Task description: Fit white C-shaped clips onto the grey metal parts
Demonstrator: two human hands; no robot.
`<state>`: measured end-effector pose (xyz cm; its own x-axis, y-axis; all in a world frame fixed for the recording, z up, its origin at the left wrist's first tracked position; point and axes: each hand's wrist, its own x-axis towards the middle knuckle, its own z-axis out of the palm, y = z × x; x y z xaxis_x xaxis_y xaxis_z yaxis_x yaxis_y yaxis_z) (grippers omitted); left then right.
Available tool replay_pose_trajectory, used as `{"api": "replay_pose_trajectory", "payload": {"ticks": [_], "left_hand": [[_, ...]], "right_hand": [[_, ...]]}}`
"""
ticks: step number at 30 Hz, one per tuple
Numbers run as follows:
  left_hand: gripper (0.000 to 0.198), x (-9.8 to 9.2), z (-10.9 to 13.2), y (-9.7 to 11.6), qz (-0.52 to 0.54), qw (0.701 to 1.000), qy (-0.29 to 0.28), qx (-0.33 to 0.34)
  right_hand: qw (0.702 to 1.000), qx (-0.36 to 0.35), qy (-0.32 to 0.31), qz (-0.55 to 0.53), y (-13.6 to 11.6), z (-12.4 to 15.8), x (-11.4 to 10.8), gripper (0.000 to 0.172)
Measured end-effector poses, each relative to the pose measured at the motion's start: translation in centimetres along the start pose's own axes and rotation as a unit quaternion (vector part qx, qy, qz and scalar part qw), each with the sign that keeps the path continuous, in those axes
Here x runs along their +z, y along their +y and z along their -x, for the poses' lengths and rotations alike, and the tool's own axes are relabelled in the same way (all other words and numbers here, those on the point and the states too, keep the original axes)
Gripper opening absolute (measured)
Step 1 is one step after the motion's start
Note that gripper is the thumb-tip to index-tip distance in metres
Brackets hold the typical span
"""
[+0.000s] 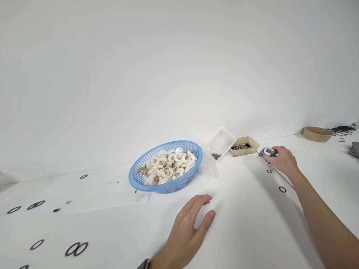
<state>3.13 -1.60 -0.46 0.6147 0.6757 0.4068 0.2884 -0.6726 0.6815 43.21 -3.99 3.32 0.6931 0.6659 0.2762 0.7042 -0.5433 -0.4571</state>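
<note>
My left hand (187, 228) is over the white tabletop in front of the blue basket, empty, thumb and fingers apart. At the right, my right hand (283, 160) is closed around a small grey-and-white part (268, 152), mostly covered by the fingers. A thin metal rod (280, 175) runs under that hand; whether it joins the part I cannot tell. Beside the right hand is a shallow cream tray (254, 147) with small dark pieces and rings. The blue basket (134, 183) holds many white curved plastic pieces and one brown one (143, 170).
Black rings (282, 189) lie on the right, and more rings (72, 249) are scattered on the left. A white tray (221, 138) with small metal pins leans by the basket, near a clear plastic bag (209, 168). A tan bowl (316, 134) stands far right. A wall rises behind.
</note>
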Motion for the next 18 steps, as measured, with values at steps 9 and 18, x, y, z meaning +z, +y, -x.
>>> {"api": "replay_pose_trajectory", "payload": {"ticks": [9,18], "left_hand": [[0.023,0.4,0.2,-0.6,-0.021,0.999,-0.004,0.028],[0.021,0.2,0.1,-0.3,-0.043,0.997,-0.016,0.056]], "right_hand": [[0.995,0.102,-0.006,0.010,2.2,-0.8,0.1,0.045],[0.994,0.111,-0.013,0.019,2.7,-1.0,0.5,0.059]]}}
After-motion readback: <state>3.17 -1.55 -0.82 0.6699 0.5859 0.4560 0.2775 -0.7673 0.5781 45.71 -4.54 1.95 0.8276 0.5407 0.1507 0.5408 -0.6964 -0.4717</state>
